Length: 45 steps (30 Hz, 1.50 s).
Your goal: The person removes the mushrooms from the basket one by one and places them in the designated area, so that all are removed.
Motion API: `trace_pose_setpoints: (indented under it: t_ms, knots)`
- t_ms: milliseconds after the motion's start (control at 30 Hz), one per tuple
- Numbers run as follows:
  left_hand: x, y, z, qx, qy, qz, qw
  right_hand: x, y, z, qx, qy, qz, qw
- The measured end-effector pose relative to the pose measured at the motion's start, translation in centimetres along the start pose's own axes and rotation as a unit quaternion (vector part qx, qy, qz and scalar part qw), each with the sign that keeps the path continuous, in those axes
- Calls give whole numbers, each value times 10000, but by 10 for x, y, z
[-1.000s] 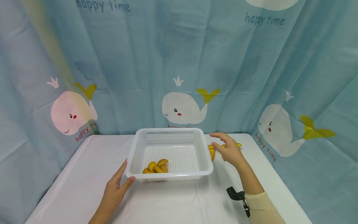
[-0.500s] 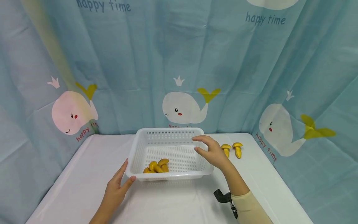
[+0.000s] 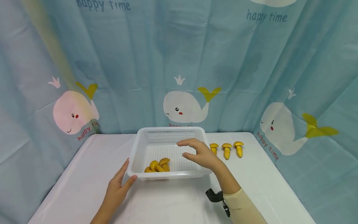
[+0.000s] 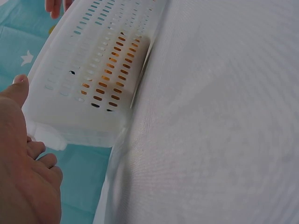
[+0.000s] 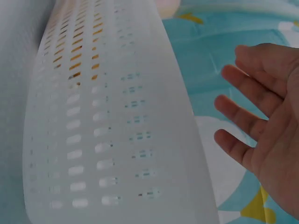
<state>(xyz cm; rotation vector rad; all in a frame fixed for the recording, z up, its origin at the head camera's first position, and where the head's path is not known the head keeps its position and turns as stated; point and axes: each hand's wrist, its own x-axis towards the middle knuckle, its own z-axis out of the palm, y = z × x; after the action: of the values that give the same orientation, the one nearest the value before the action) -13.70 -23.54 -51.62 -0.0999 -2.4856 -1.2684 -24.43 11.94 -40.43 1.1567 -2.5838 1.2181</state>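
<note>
A white perforated plastic basket [image 3: 179, 175] stands on the table, with several yellow mushrooms [image 3: 165, 161] heaped in its front left corner. My left hand [image 3: 116, 188] holds the basket's front left corner, thumb at the front rim and fingers along the left side. In the left wrist view, that hand's fingers [image 4: 46, 161] bend beside the rim. Over the right part of the basket hovers my right hand [image 3: 201, 154], its fingers loosely spread and nothing between them. The right wrist view shows those fingers [image 5: 238, 112] apart from the basket wall [image 5: 140, 154].
Three more yellow mushrooms [image 3: 227, 151] lie in a row on the white-covered table [image 3: 167, 199], right of the basket. A blue curtain [image 3: 134, 77] with whale prints hangs behind and at both sides. A black wrist mount [image 3: 214, 196] is on the right forearm.
My right hand has moved left, from above the mushrooms at the right to over the basket, uncovering the row of three. The left hand has stayed at the basket's corner.
</note>
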Motion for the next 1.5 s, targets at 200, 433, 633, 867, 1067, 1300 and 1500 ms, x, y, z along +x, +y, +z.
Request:
trace_pose_setpoints:
  t_ms: [200, 433, 633, 867, 1067, 1300, 1500]
  knots:
    - [0, 1, 0, 61, 35, -71, 9999, 13, -8, 9, 195, -317, -216, 9991]
    - [0, 0, 2, 8, -4, 7, 10000, 27, -13, 20, 245, -552, -226, 9979]
    - [0, -1, 0, 42, 41, 54, 10000, 40, -19, 29, 270, -769, -147, 9966]
    - [1, -1, 1, -24, 26, 70, 10000, 47, -22, 42, 414, -989, 20, 9942]
    - [0, 1, -1, 87, 46, -13, 10000, 56, -29, 59, 466, -1174, 145, 9919]
    - [1, 2, 0, -38, 54, 12, 10000, 66, -40, 77, 501, -1373, 271, 9889]
    - [1, 1, -1, -8, 25, 2, 10000, 74, -35, 93, 465, -1547, 551, 9853]
